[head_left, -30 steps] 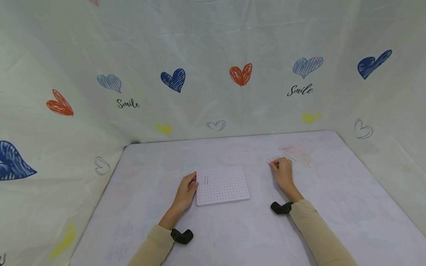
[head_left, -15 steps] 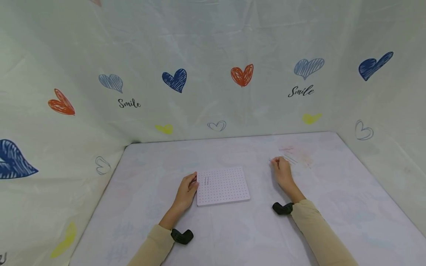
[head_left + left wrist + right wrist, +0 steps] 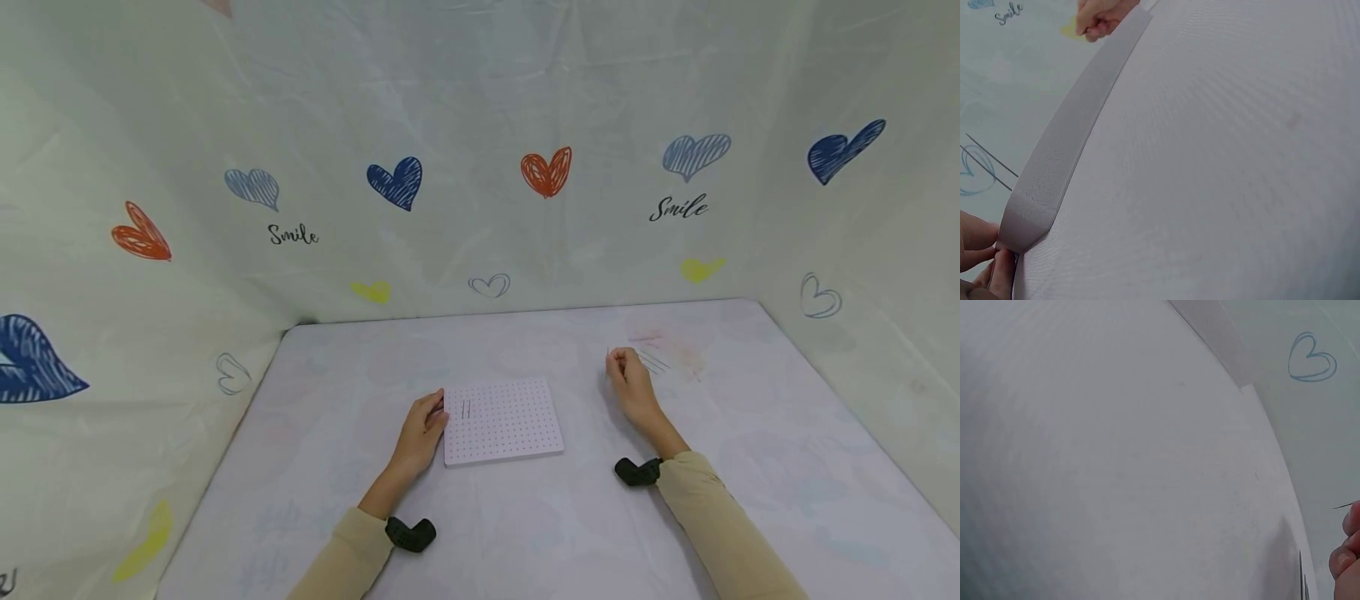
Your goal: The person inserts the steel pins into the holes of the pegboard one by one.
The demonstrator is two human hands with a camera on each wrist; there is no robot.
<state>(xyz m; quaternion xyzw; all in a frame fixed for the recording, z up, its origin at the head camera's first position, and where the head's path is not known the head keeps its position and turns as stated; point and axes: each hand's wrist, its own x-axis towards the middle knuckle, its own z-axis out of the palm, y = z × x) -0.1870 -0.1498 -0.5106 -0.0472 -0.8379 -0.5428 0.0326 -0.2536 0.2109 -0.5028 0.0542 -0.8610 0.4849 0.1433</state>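
Note:
A white board with a grid of small holes (image 3: pixel 501 421) lies flat on the table. Two thin dark pins (image 3: pixel 466 408) stand in it near its left edge. My left hand (image 3: pixel 437 408) holds that left edge. In the left wrist view its fingers (image 3: pixel 988 259) pinch the board's corner (image 3: pixel 1029 212), with the two pins (image 3: pixel 991 164) behind. My right hand (image 3: pixel 613 360) hovers to the right of the board and pinches one thin pin (image 3: pixel 1345 504). Several loose pins (image 3: pixel 655 361) lie on the table just beyond it.
The pale table (image 3: pixel 525 517) is walled on three sides by a white sheet printed with hearts (image 3: pixel 546 169). Faint reddish stains (image 3: pixel 675 348) mark the table by the loose pins. A black wrist mount (image 3: pixel 408 533) sits on each forearm.
My right hand has lifted off the row of loose pins and drawn slightly back and left with one pin, uncovering the rest. The left hand and board have stayed put.

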